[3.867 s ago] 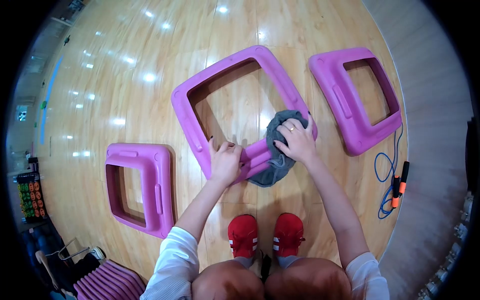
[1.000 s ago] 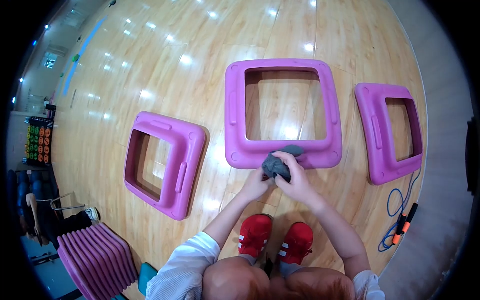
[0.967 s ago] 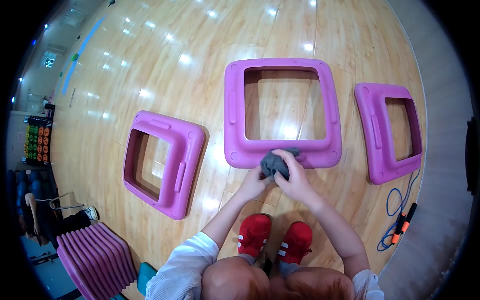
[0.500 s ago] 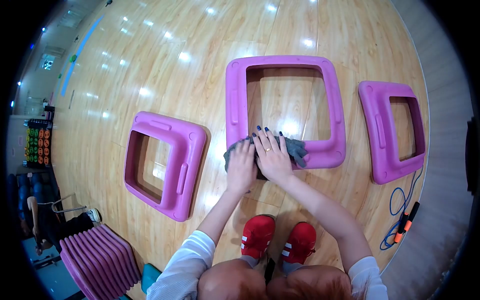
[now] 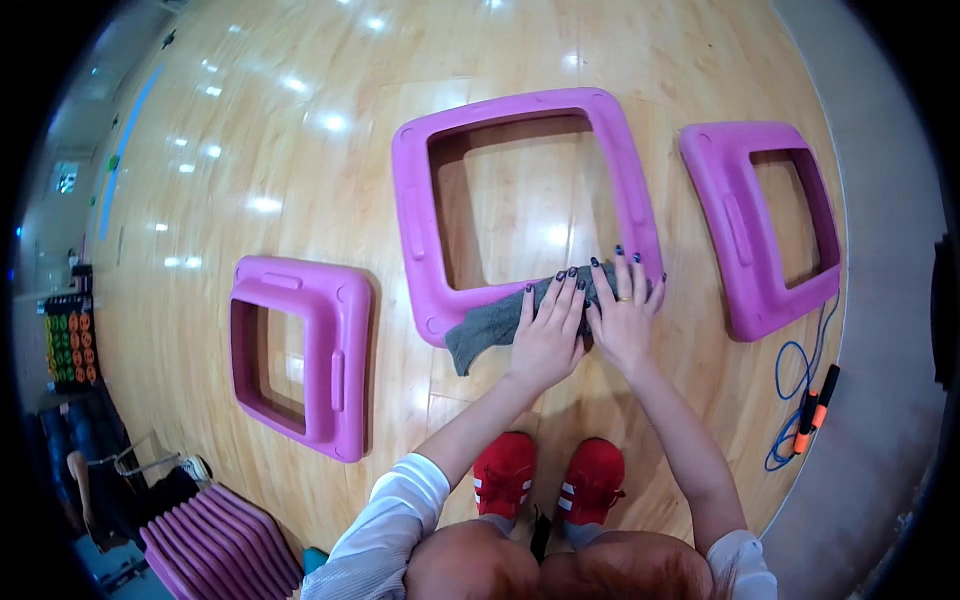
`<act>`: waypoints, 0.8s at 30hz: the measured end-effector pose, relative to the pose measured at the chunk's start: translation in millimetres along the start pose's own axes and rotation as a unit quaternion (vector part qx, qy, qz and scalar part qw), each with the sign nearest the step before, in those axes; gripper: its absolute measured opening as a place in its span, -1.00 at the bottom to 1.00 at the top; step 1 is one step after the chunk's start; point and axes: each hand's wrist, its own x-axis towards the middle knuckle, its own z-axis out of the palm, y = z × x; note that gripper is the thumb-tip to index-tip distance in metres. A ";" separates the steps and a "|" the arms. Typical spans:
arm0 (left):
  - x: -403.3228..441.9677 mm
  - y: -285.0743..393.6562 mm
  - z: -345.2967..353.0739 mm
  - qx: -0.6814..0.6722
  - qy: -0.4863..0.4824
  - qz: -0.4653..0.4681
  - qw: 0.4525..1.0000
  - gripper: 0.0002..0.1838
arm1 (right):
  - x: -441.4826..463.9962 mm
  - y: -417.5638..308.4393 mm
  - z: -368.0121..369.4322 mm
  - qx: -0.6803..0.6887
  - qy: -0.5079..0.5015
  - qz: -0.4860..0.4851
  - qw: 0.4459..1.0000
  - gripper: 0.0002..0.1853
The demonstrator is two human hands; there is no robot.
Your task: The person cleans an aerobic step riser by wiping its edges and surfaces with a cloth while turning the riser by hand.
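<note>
A pink square frame lies on the wooden floor in front of me. Along its near side a dark grey cloth is spread, one end hanging over the edge at the left. My left hand lies flat on the cloth, fingers stretched out and apart. Beside it my right hand rests on the cloth's right part near the frame's near right corner, its fingers spread and a ring on one of them. Both palms face down, and neither hand is closed round anything.
Other pink frames lie at the left and right. A blue rope with black and orange handles is at the right. Stacked pink pieces and a person are at the lower left. Red shoes stand below my hands.
The cloth was bunched between my hands; now it lies spread on the near side. My hands have opened flat and moved right along the frame, which appears turned slightly in view.
</note>
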 end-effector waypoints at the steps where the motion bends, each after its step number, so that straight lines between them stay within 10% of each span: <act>1: 2.2 6.2 0.4 0.000 -0.021 -0.007 1.000 -0.32 | -4.4 7.5 -3.3 -0.022 0.029 0.030 0.999 -0.41; 5: -12.5 0.4 25.2 0.025 -0.007 0.032 0.999 -0.34 | -36.0 17.0 9.9 0.124 0.165 0.058 0.977 -0.52; 16: -68.0 -62.8 10.7 -0.007 -0.004 0.030 1.000 -0.43 | -19.9 -43.2 10.6 0.230 0.018 -0.066 0.971 -0.58; 24: -129.6 -105.2 -11.2 0.151 0.145 -0.215 0.954 -0.49 | -6.4 -112.8 26.0 0.245 -0.069 -0.217 0.942 -0.49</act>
